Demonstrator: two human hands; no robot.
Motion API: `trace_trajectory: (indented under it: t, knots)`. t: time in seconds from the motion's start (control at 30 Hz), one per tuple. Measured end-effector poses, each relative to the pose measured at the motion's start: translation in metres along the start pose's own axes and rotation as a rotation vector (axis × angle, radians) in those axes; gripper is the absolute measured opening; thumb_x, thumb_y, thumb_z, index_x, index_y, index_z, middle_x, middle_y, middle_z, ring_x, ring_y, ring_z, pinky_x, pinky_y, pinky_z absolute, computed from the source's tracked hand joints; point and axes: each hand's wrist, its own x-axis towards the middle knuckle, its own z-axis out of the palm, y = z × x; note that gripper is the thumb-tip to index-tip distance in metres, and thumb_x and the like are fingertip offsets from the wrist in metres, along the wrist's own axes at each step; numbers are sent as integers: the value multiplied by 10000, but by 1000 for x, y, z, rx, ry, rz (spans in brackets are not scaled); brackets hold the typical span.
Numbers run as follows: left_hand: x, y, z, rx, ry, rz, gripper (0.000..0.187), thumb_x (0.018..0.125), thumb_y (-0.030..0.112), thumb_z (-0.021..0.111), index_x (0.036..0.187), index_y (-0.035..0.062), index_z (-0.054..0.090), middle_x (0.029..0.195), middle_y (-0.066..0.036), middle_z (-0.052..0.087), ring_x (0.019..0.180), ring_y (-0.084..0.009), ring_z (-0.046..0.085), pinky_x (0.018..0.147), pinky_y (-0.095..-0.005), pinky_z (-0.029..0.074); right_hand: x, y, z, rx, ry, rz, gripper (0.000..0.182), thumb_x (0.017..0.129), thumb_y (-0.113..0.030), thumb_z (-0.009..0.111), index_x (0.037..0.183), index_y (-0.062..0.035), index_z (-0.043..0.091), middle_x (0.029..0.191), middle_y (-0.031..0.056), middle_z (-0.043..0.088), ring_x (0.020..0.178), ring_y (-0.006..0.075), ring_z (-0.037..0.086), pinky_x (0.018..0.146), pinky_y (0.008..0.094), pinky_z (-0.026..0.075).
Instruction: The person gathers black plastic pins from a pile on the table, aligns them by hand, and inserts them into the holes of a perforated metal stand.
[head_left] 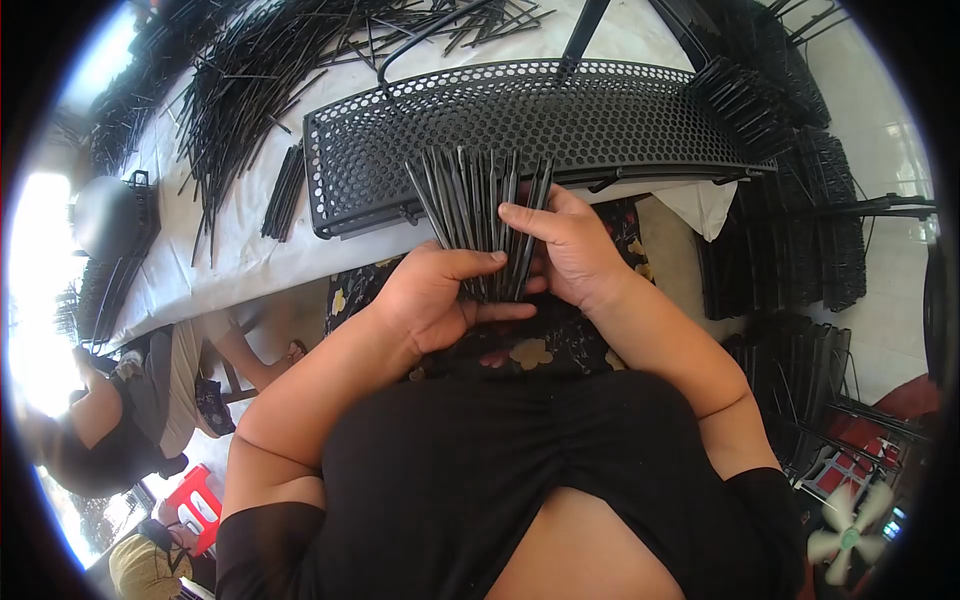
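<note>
A fanned bundle of thin black sticks (470, 200) is held between my two hands, in front of a black perforated metal rack. My left hand (430, 290) wraps the lower left part of the bundle, its thumb lying across the sticks. On the right side, my right hand (575, 240) grips the sticks with its thumb in front and its other fingers partly hidden behind them. The tips of the sticks point up and overlap the front edge of the rack (400, 140). Both hands are above the dark floral cloth on my lap.
Many loose black sticks (240, 100) lie on the white-covered table (180, 290) at upper left, with a small bundle (285, 195) beside the rack. Bundles of dark sticks stand at right. Another person (110, 410) sits at left; a fan (848, 538) is at lower right.
</note>
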Motion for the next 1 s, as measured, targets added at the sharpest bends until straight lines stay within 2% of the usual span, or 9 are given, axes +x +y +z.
trace_trajectory:
  t: [0.1, 0.13, 0.2, 0.3, 0.33, 0.57, 0.67, 0.77, 1.0]
  knots:
    - [-3, -4, 4, 73, 48, 75, 367, 918, -14, 496, 1285, 8, 510, 1117, -174, 629, 977, -321, 658, 823, -500, 591, 4, 9, -13, -143, -86, 22, 175, 873, -114, 693, 1000, -35, 602, 865, 70, 674, 706, 137, 656, 528, 243, 518]
    - [-2, -3, 3, 45, 49, 83, 371, 917, -19, 489, 1287, 8, 509, 1123, -177, 628, 983, -324, 657, 823, -502, 591, 3, 12, -10, -56, -106, -39, 170, 879, -108, 685, 1005, -35, 597, 850, 67, 676, 672, 135, 654, 489, 246, 502]
    - [1, -1, -4, -44, 21, 50, 377, 915, -29, 474, 1289, 0, 505, 1135, -185, 627, 1001, -331, 654, 830, -507, 589, 5, 6, -8, 31, -69, 8, 145, 886, -104, 676, 995, -38, 608, 841, 66, 679, 653, 129, 652, 470, 232, 490]
    - [-2, -3, 0, -4, 39, 51, 369, 920, -25, 466, 1287, -10, 505, 1135, -186, 627, 1009, -331, 655, 840, -502, 587, 8, 10, -16, -29, -103, 63, 119, 897, -90, 660, 988, -35, 608, 838, 74, 679, 676, 136, 659, 546, 263, 541]
    - [0, -3, -2, -32, 33, 52, 351, 924, -22, 472, 1272, -12, 515, 1131, -178, 629, 1005, -322, 659, 844, -496, 587, 8, 10, -13, 6, -82, 7, 108, 900, -85, 656, 983, -31, 612, 832, 69, 676, 689, 131, 658, 555, 266, 541]
    - [3, -2, 0, 53, 75, 30, 318, 927, -11, 501, 1243, -9, 535, 1119, -167, 632, 1002, -315, 661, 825, -482, 596, 9, 6, -12, 6, -91, 17, 123, 893, -91, 671, 985, -28, 619, 835, 64, 676, 689, 123, 650, 566, 256, 539]
    - [0, -5, 1, 32, 97, 82, 322, 926, -10, 506, 1247, -8, 534, 1109, -165, 633, 1000, -314, 664, 815, -460, 601, 9, 7, -13, -18, -102, 15, 130, 883, -105, 687, 974, -38, 623, 831, 54, 677, 630, 103, 630, 476, 218, 483]
    - [3, 1, -1, -29, 46, -17, 323, 929, -3, 486, 1248, -10, 535, 1084, -174, 640, 982, -327, 667, 804, -457, 602, 8, 9, -7, 13, -15, 28, 125, 883, -119, 691, 958, -44, 624, 814, 40, 674, 594, 96, 612, 444, 215, 459]
    - [3, -2, -2, 43, 92, 55, 334, 949, 46, 453, 1268, -27, 520, 1114, -212, 646, 1026, -359, 658, 819, -476, 595, 9, 5, -9, -17, -52, 37, 125, 887, -134, 693, 957, -51, 633, 796, 34, 672, 577, 88, 597, 458, 216, 451]
